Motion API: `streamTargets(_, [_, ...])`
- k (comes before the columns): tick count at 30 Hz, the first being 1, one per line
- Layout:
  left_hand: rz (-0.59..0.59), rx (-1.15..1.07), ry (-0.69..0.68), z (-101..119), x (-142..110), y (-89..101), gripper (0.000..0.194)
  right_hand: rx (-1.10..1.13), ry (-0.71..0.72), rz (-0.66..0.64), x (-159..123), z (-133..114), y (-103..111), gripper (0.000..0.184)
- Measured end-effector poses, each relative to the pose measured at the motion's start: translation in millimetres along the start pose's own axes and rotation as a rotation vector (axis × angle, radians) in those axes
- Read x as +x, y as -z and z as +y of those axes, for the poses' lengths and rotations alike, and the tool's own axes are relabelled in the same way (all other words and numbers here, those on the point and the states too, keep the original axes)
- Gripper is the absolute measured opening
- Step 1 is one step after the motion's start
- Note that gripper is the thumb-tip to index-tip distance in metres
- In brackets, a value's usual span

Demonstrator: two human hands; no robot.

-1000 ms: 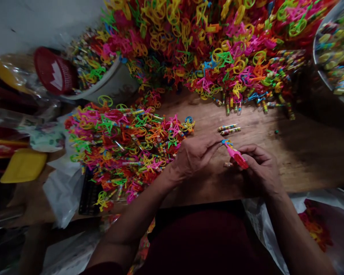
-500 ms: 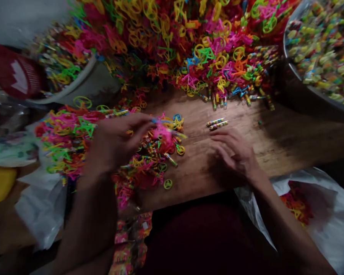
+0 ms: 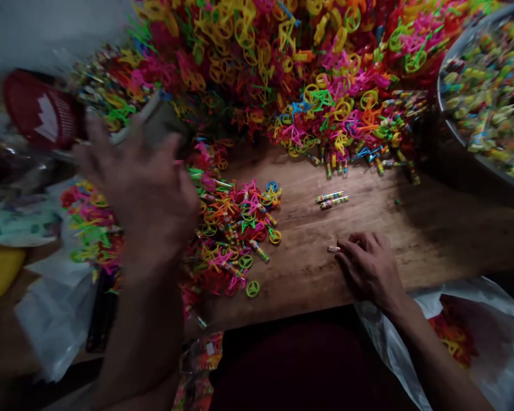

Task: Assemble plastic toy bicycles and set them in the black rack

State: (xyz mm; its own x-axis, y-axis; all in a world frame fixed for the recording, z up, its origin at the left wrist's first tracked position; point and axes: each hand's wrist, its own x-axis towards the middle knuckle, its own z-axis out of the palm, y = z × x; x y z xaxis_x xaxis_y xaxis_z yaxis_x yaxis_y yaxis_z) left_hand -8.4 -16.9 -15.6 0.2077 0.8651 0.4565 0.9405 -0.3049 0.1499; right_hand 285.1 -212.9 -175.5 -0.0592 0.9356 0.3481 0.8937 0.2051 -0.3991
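My left hand point(image 3: 143, 194), a little blurred, is raised over the left part of the table with its fingers spread; I see nothing in its grip. Beneath and beside it lies a loose pile of bright plastic toy pieces point(image 3: 223, 220), with wheels and bicycle-like frames mixed with small clear tubes. Low over the bare wood, my right hand point(image 3: 370, 262) pinches a slim clear tube point(image 3: 334, 249) between thumb and fingers; only its end shows. Two tubes filled with coloured beads or candies point(image 3: 334, 200) lie side by side beyond that hand.
A big heap of plastic toy pieces point(image 3: 257, 68) fills the back of the wooden table point(image 3: 291, 268). At the right stands a metal tub point(image 3: 448, 117) of filled tubes. A red container point(image 3: 45, 111) and a filled bucket are back left. White plastic bags hang at both sides.
My left hand has moved left and up, its fingers opening; the pink toy and tube it held are gone from it. My right hand has come nearer me and now pinches a tube.
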Motion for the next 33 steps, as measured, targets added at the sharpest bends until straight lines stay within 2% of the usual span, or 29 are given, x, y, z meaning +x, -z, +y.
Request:
streamTargets(2, [0.121, 0.073, -0.093, 38.6, -3.8, -13.9, 0.047, -0.043, 0.006, -0.003, 0.8, 1.0, -1.8, 0.011])
streamTargets(4, [0.104, 0.058, -0.199, 68.4, -8.6, -28.0, 0.039, -0.003, 0.012, 0.028, 1.2, 5.4, 0.5, 0.009])
streamTargets(8, [-0.256, 0.019, -0.348, 108.4, -17.7, -58.6, 0.020, 0.196, -0.093, 0.214, 3.5, 16.2, 7.2, 0.010])
streamTargets(10, [-0.422, 0.041, -0.323, 120.7, -14.6, -73.4, 0.022, 0.261, -0.181, 0.283, 4.4, 20.6, 7.9, 0.009])
streamTargets(12, [-0.525, 0.023, -0.256, 130.7, -4.5, -86.5, 0.022, 0.313, -0.254, 0.310, 3.5, 24.6, 6.0, 0.008])
streamTargets(17, [-0.570, -0.034, -0.095, 159.6, 27.3, -122.2, 0.027, 0.459, -0.412, 0.324, -0.5, 30.6, -1.8, 0.014])
streamTargets(20, [-0.590, -0.053, -0.089, 174.3, 34.7, -147.9, 0.042, 0.397, -0.344, 0.316, 4.8, 30.4, 1.3, 0.018])
streamTargets(23, [-0.580, -0.134, -0.131, 176.2, 33.1, -159.8, 0.033, 0.348, -0.243, 0.293, 11.4, 30.3, 7.1, 0.017])
streamTargets(25, [-0.564, -0.191, -0.138, 168.8, 29.4, -154.9, 0.027, 0.358, -0.260, 0.285, 10.9, 32.1, 8.8, 0.016])
streamTargets(27, [-0.559, -0.269, -0.080, 156.1, 24.6, -142.2, 0.022, 0.373, -0.328, 0.280, 6.0, 34.7, 8.5, 0.017])
streamTargets(30, [-0.633, -0.557, 0.151, 133.8, 14.0, -119.7, 0.019, 0.434, -0.452, 0.259, 0.1, 35.3, 8.6, 0.020])
streamTargets(33, [-0.857, -1.075, 0.454, 116.6, -3.7, -104.6, 0.022, 0.567, -0.521, 0.290, 10.0, 25.1, 13.4, 0.018])
